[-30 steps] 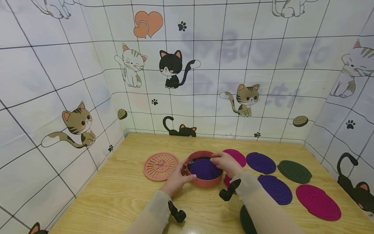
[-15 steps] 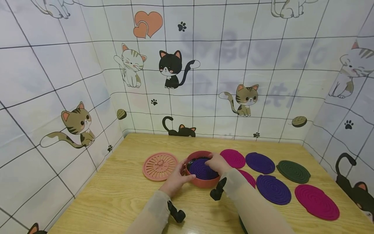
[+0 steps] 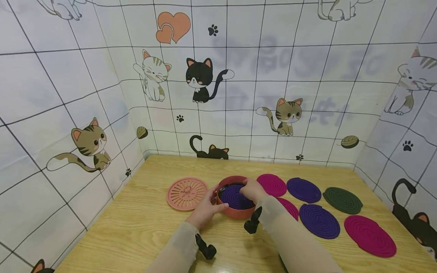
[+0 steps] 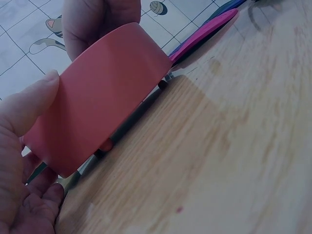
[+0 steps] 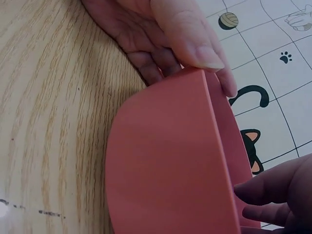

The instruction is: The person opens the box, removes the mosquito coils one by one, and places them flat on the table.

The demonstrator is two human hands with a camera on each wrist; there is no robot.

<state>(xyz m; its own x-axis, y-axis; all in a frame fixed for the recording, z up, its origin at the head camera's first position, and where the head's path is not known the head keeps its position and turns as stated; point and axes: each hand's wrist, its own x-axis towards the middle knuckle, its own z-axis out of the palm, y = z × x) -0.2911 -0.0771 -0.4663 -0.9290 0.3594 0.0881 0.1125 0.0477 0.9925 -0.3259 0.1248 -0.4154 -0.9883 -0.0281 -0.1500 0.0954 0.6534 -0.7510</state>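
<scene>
My left hand (image 3: 204, 209) grips the left side of a round coral mosquito coil holder (image 3: 235, 214), its thumb on the outer wall. Inside the holder lies a purple spiral mosquito coil (image 3: 235, 196), and something dark shows beneath its far edge. My right hand (image 3: 254, 189) reaches over the right rim with bent fingers at the coil; whether they pinch it is hidden. In the right wrist view, fingers (image 5: 265, 187) of that hand pass just inside the holder wall (image 5: 165, 161). The left wrist view shows the wall (image 4: 105, 92) under my left thumb.
A slotted coral lid (image 3: 187, 193) lies left of the holder. To the right are several loose coils: magenta (image 3: 272, 185), purple (image 3: 304, 190) and green (image 3: 343, 200). Another magenta coil (image 3: 289, 207) is partly under my right forearm. Cat-printed cloth (image 3: 239, 121) stands behind the table.
My right hand has moved left and in over the rim onto the purple coil, then stayed there. My left hand keeps its grip. The holder has shifted very slightly left.
</scene>
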